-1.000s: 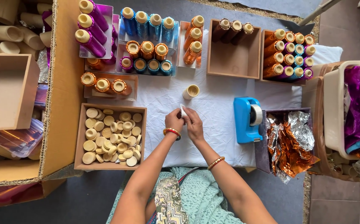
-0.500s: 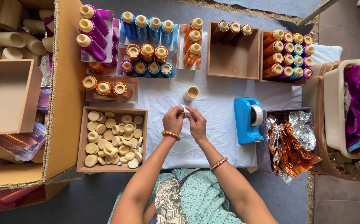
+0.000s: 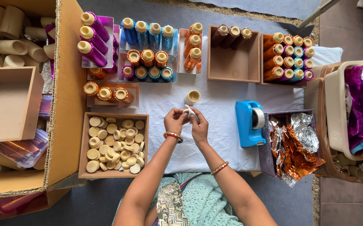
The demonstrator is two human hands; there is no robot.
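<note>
White cloth point(image 3: 215, 138) covers the bench, ringed at twelve o'clock by trays of foil-wrapped tubes point(image 3: 148, 50). At centre, left hand point(image 3: 175, 121) and right hand point(image 3: 199, 126) pinch a small pale piece point(image 3: 188, 111) between their fingers. One bare tube point(image 3: 192, 97) stands just beyond; many plain discs point(image 3: 113, 144) wait unwrapped at nine o'clock.

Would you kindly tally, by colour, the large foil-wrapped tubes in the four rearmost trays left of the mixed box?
Purple foil-wrapped tubes: 3
Blue foil-wrapped tubes: 4
Orange foil-wrapped tubes: 3
Brown foil-wrapped tubes: 3
Total: 13
</note>
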